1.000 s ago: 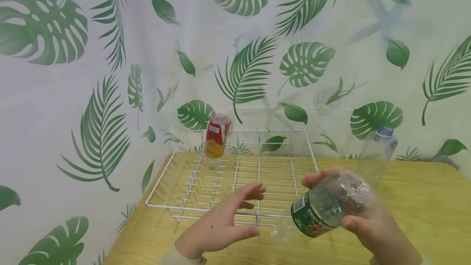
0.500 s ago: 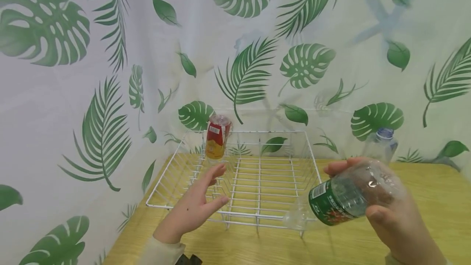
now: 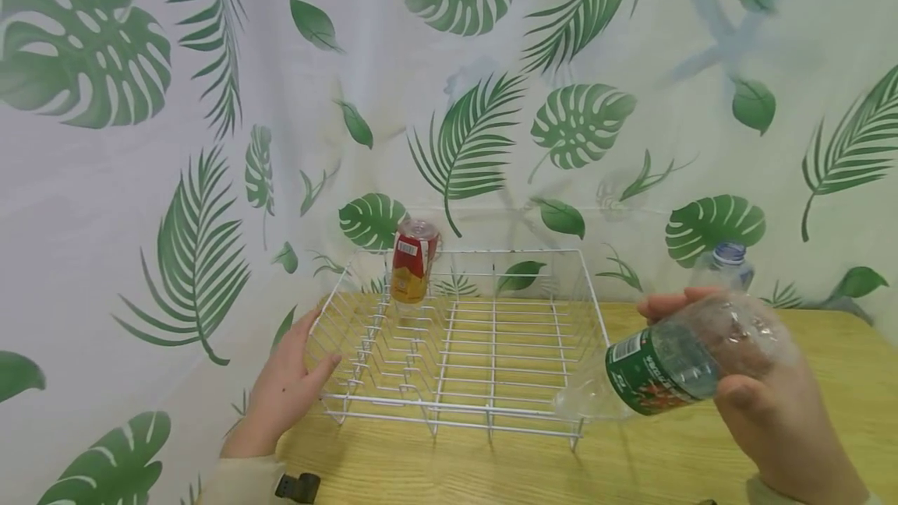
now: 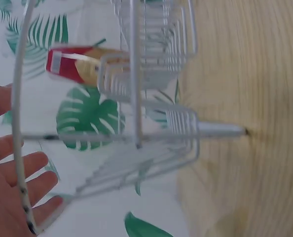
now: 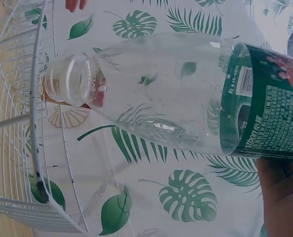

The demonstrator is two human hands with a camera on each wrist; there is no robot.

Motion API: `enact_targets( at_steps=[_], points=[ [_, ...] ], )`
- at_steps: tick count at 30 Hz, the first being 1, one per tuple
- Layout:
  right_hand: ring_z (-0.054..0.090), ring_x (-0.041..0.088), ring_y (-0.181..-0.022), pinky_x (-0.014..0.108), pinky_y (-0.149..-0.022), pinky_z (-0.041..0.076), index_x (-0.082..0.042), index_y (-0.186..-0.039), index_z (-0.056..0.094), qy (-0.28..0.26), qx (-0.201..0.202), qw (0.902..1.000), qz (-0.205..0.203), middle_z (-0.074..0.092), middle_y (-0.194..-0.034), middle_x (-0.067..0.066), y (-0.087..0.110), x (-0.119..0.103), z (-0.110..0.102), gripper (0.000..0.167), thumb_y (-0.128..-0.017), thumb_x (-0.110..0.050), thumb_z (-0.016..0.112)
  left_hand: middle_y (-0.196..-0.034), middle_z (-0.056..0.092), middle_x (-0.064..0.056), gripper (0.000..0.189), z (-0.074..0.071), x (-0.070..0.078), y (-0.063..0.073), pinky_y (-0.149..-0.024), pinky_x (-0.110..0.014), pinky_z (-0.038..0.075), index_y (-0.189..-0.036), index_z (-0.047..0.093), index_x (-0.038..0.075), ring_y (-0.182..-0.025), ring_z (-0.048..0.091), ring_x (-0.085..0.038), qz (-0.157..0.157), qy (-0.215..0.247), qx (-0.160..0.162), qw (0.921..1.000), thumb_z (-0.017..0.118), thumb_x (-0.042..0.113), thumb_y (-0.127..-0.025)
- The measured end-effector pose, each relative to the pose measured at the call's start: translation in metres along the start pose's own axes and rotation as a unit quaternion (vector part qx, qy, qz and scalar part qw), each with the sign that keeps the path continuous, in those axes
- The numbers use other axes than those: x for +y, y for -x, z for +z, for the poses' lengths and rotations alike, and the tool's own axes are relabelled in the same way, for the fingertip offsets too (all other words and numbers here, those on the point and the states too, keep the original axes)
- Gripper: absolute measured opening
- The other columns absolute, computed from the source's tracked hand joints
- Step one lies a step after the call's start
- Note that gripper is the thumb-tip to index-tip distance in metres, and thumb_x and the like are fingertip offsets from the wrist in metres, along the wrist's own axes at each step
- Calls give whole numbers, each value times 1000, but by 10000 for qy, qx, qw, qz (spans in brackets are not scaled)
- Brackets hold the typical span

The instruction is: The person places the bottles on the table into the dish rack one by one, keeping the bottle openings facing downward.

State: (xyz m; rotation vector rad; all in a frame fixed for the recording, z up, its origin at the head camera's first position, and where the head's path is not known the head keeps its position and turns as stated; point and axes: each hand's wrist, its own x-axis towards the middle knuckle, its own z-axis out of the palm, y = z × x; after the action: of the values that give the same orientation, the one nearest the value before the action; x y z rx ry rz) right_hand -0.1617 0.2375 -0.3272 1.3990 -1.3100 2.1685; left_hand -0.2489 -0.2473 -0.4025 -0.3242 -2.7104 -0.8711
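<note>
My right hand [image 3: 786, 419] grips a clear plastic bottle [image 3: 659, 372] with a green label, fingers and thumb around its base end. The bottle is tilted, its open neck pointing left and down at the front right corner of a white wire dish rack [image 3: 491, 410]. In the right wrist view, the bottle's mouth [image 5: 62, 81] overlaps the rack's rim. At the rack's left side is my left hand [image 3: 281, 384], thumb apart and fingers stretched along the outside. The left wrist view shows those fingers [image 4: 38, 187] extended behind the side wires, curled round nothing.
A red and yellow can [image 3: 412, 263] stands upright in the rack's back left part. Behind my right hand stands another clear bottle [image 3: 726, 267] with a bluish neck. A leaf-print curtain [image 3: 477, 139] hangs behind and left of the wooden table [image 3: 393, 466].
My left hand has moved left from in front of the rack to its left side. My right hand has carried the bottle right and slightly up.
</note>
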Motion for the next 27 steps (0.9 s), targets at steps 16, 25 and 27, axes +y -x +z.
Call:
enact_targets(
  at_steps=[16,25,27],
  points=[
    [52,39,-131,39,-106,45,16,-142,38,-112,136,9998,13,53,-138,31,-4,1,-7,56,-96,2,65,-166,16,-17,68,6,-49,3,-121,-52,16,-163,8,10,-151,20,-36,-1209,3386,-658,9308,32,-3,-101],
    [50,38,-132,40,-105,46,15,-144,38,-144,234,9996,61,51,-140,32,-7,6,-5,56,-97,-1,65,-165,12,-22,73,18,-52,5,-120,-36,19,-160,-2,-2,-152,14,-33,-1196,5121,-401,8496,23,-11,-92],
    [50,39,-133,40,-105,47,14,-144,38,-178,266,9995,73,51,-141,33,-10,8,-4,55,-97,0,64,-165,10,-22,73,20,-52,5,-120,-34,19,-159,-2,-4,-152,11,-32,-1114,5382,-339,8348,20,-13,-91]
  ],
)
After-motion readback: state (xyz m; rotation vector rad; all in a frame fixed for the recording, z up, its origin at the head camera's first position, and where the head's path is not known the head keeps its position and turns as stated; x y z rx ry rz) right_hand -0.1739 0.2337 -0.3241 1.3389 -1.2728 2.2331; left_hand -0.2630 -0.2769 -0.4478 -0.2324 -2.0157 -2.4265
